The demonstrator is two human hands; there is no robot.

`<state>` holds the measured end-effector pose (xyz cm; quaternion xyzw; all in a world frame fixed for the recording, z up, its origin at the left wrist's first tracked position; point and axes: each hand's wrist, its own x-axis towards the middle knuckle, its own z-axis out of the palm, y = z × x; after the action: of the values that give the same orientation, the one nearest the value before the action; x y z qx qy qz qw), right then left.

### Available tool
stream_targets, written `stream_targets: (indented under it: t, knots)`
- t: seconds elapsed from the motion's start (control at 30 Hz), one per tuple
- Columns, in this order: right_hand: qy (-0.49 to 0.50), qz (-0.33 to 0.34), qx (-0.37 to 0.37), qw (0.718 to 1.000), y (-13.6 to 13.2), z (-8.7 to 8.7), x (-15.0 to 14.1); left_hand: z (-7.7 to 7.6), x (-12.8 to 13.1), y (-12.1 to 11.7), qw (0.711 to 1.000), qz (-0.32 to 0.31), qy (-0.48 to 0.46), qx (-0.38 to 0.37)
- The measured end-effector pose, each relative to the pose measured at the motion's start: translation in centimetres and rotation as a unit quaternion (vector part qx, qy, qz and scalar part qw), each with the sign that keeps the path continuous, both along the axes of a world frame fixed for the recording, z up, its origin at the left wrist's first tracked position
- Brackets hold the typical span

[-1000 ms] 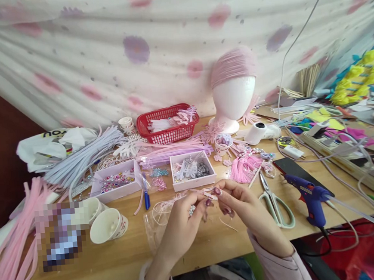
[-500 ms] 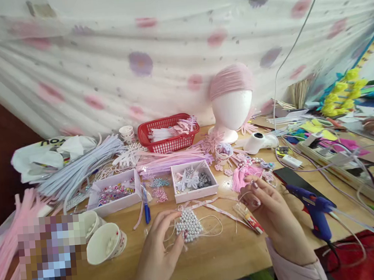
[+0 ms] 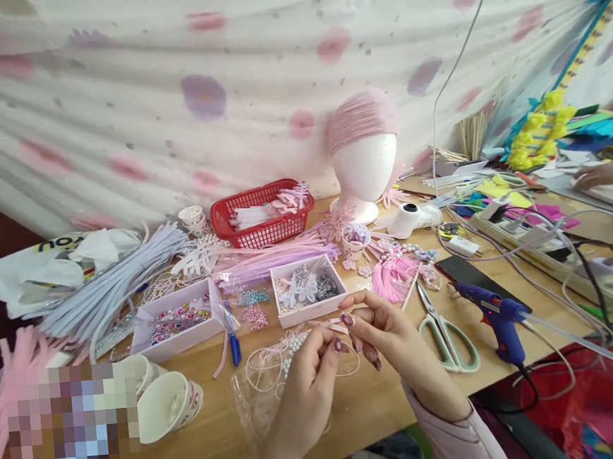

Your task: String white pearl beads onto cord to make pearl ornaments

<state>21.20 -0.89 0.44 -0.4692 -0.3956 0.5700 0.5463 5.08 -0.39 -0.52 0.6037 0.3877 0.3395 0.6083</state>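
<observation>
My left hand (image 3: 311, 381) and my right hand (image 3: 386, 333) meet above the front of the table, fingertips pinched close together. Between them shows a narrow pale pink-white ribbon (image 3: 321, 322), gripped by both hands; its ends are hidden. Behind my left fingers lies a patch of white pearl beads (image 3: 293, 341), partly covered. Loops of thin cream cord (image 3: 249, 368) curl beside it, over a clear plastic bag (image 3: 251, 403). To the right of my right hand rest scissors (image 3: 445, 332) with pale green handles.
A blue glue gun (image 3: 497, 320) and black phone (image 3: 470, 280) lie right. White boxes of beads (image 3: 179, 324) and charms (image 3: 307, 289), a red basket (image 3: 261, 222) and a foam head (image 3: 365, 161) stand behind. Paper cups (image 3: 169, 406) are left. Another person's hand (image 3: 607, 174) is far right.
My hands have come together over the beads; the left has left the bead patch. The ribbon has risen from the table into my fingers. The scissors now show, and the view has shifted slightly.
</observation>
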Motion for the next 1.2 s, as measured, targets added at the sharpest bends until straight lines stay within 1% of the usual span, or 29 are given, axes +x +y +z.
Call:
stream_targets:
  t: [0.17,0.23,0.27,0.33,0.4,0.47,0.53,0.67,0.73,0.77,0.83,0.9,0.97,1.03,1.13,1.2]
  knots:
    - [0.036,-0.102,0.014,0.994,0.2,-0.7,0.5,-1.4,-0.5,0.0,0.989,0.067,-0.082,-0.099]
    - [0.046,-0.136,0.018,0.99,-0.1,-1.0,0.5,-1.6,-0.6,0.1,0.984,0.094,-0.103,-0.113]
    - [0.046,-0.141,0.013,0.989,-0.3,-1.1,0.4,-1.7,-0.6,0.1,0.982,0.107,-0.107,-0.113]
    - [0.033,-0.125,-0.009,0.992,-0.8,-1.4,-0.1,-1.8,-0.5,0.0,0.982,0.124,-0.1,-0.097]
    - [0.01,-0.091,-0.03,0.995,-1.2,-1.5,-1.0,-1.8,-0.3,-0.2,0.986,0.142,-0.069,-0.053]
    - [0.002,-0.075,-0.028,0.997,-1.5,-1.6,-2.0,-1.8,0.0,-0.5,0.989,0.149,-0.021,0.008]
    - [0.018,-0.081,-0.007,0.997,-1.5,-1.6,-2.9,-1.7,0.2,-0.8,0.989,0.135,0.015,0.052]
    - [0.041,-0.085,0.011,0.995,-1.3,-2.0,-3.6,-1.8,0.3,-1.3,0.992,0.087,0.046,0.076]
    - [0.041,-0.083,0.011,0.996,-1.3,-2.3,-3.5,-1.9,-0.1,-1.4,0.99,0.092,0.06,0.091]
    - [0.04,-0.082,0.012,0.996,-1.3,-2.4,-3.4,-1.9,-0.3,-1.3,0.987,0.108,0.062,0.098]
    - [0.037,-0.08,0.018,0.996,-1.4,-2.5,-3.1,-1.8,-0.6,-1.1,0.982,0.159,0.044,0.095]
    - [0.023,-0.068,0.035,0.997,-1.4,-2.5,-3.0,-1.5,-0.8,-0.8,0.979,0.193,0.005,0.068]
    - [-0.007,-0.05,0.062,0.997,-1.6,-2.5,-2.8,-1.0,-0.8,-0.3,0.979,0.196,-0.037,0.05]
    - [-0.04,-0.032,0.077,0.996,-1.8,-2.5,-2.7,-0.6,-0.6,0.1,0.977,0.192,-0.066,0.061]
    - [-0.056,-0.009,0.059,0.997,-2.3,-2.6,-2.4,-0.4,-0.3,0.3,0.972,0.204,-0.087,0.083]
    - [-0.036,0.012,0.035,0.999,-2.8,-2.8,-2.2,-0.6,-0.1,0.2,0.971,0.203,-0.089,0.085]
